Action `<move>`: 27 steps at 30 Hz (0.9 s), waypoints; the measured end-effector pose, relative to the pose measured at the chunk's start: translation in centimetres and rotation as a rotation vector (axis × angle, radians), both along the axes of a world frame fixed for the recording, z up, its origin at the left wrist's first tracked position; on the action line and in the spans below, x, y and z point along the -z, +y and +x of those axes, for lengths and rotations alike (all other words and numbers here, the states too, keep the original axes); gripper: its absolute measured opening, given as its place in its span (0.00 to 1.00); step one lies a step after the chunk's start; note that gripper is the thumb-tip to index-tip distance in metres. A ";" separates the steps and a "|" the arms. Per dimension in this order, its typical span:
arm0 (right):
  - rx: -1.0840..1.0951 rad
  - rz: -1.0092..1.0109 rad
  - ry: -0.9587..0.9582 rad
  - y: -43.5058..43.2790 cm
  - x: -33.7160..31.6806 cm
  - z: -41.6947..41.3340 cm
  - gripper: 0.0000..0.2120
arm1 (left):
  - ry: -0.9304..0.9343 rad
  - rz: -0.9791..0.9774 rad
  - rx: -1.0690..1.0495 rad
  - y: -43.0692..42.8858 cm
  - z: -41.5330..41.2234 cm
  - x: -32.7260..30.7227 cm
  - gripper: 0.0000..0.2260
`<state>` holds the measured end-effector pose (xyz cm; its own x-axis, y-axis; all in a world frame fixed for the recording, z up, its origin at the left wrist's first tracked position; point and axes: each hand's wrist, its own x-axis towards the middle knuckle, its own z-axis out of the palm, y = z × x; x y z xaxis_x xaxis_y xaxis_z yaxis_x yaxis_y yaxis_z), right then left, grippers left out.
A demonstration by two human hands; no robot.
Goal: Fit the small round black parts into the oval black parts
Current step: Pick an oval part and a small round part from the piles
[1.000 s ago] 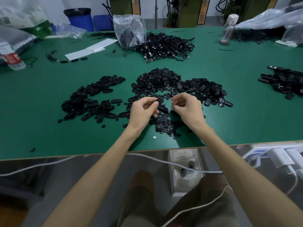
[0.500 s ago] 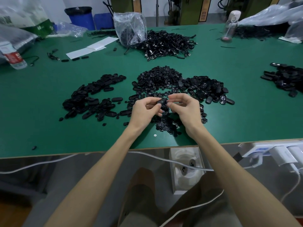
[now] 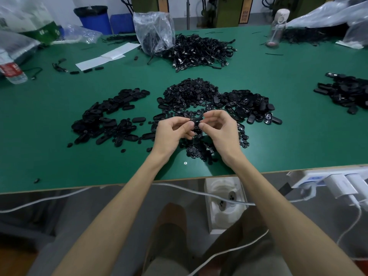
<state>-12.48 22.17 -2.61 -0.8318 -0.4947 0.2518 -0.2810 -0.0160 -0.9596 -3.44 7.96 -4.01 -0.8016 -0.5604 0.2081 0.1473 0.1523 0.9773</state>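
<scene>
Two hands, one part between them, over the green worktop (image 3: 59, 160). My left hand (image 3: 171, 134) pinched one oval black part (image 3: 196, 120) between thumb and fingers. My right hand (image 3: 221, 132) pinched the same part's other end with thumb and forefinger. Fingers hid the seat, so I couldn't tell whether a round part was in it.

Piles counted: four of loose black mouldings, one of cables.
- heap of small round black parts (image 3: 191, 94): just beyond both hands, running under them toward me.
- left oval pile (image 3: 107, 120): just left of the left hand.
- right oval pile (image 3: 249, 104): beyond and right of the right hand, touching the round heap.
- far-right pile (image 3: 346, 92): well apart to the right; part type not readable.
- cable pile (image 3: 201, 50): far beyond the hands, one clear plastic bag (image 3: 153, 30) against its left side.

One screw (image 3: 185, 163) sat between my wrists. Two bottles: red-label bottle (image 3: 12, 70) far left, clear bottle (image 3: 276, 26) far beyond right. Three small black pieces (image 3: 87, 70) sat in a row beside the white paper (image 3: 107, 56). Two white chargers (image 3: 338, 186) were plugged into one power strip (image 3: 310, 177), right of my right forearm.
</scene>
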 end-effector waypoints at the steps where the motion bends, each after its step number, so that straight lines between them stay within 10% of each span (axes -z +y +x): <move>1: -0.001 0.000 0.007 0.0 0.0 0.0 0.12 | -0.007 -0.009 -0.001 0.0 0.0 0.0 0.02; 27: 0.063 0.094 0.176 -0.4 -0.3 1.1 0.14 | -0.104 -0.124 -0.032 0.5 0.1 -0.5 0.06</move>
